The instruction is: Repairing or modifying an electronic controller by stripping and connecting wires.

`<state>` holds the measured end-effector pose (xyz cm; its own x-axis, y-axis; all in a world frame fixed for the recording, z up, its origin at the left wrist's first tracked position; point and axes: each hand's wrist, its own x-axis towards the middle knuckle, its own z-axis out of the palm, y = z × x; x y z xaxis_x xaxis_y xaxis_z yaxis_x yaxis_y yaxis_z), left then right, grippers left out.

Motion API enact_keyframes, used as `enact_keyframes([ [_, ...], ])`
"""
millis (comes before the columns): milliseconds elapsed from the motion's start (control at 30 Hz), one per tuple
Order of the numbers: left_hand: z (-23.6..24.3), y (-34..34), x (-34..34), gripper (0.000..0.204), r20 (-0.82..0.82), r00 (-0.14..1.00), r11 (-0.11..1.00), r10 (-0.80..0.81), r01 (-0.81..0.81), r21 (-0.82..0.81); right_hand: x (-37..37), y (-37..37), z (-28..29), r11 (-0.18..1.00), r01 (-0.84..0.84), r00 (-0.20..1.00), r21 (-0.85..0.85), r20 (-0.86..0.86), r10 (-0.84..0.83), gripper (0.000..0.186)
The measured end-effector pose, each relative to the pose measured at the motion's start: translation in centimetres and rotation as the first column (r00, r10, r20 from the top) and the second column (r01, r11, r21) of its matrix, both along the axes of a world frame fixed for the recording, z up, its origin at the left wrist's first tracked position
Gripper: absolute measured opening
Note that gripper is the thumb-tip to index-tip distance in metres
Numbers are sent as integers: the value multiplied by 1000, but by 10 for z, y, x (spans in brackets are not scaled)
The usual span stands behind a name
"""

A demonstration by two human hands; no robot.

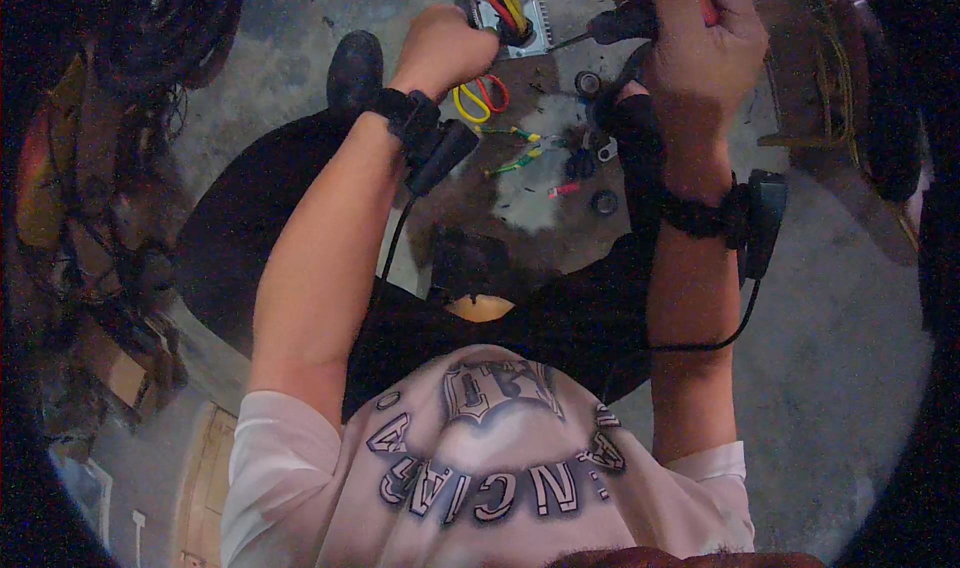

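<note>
My left hand (445, 48) is closed around the lower edge of a silver ribbed metal box (525, 13) with thick red, yellow and green wires coming out of it. My right hand (695, 43) grips a screwdriver (620, 23) with a black and red handle; its thin shaft points left toward the box. Both wrists wear black straps with small black devices and cables.
On the concrete floor below the box lie loose yellow and red wire loops (480, 96), green wires (515, 148), black rings (603, 202) and small parts. My black shoe (355, 68) is at the upper left. Tangled cables and cardboard clutter the left side (110, 218).
</note>
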<state>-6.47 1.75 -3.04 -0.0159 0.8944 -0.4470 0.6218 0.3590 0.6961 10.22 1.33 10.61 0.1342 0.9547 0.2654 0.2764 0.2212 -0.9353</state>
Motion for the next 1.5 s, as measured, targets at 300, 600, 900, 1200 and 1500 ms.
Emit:
enact_keyframes([
  [300,2,3,-1,38,-55,997,998,-61,62,20,-9,-20,67,991,-39,699,-129,705,119,20],
  [600,-1,5,-1,38,-52,995,996,-83,85,27,43,-8,29,968,-66,729,-241,651,211,31],
  [900,-4,3,1,38,9,1000,999,-6,6,32,47,-8,29,973,-49,743,-227,643,187,32],
  [1200,-4,6,0,40,-9,999,999,-38,38,32,60,1,33,989,12,717,-147,691,94,35],
  [1500,-4,6,-1,39,-11,999,998,-31,31,46,53,12,17,997,72,772,17,632,-67,33],
])
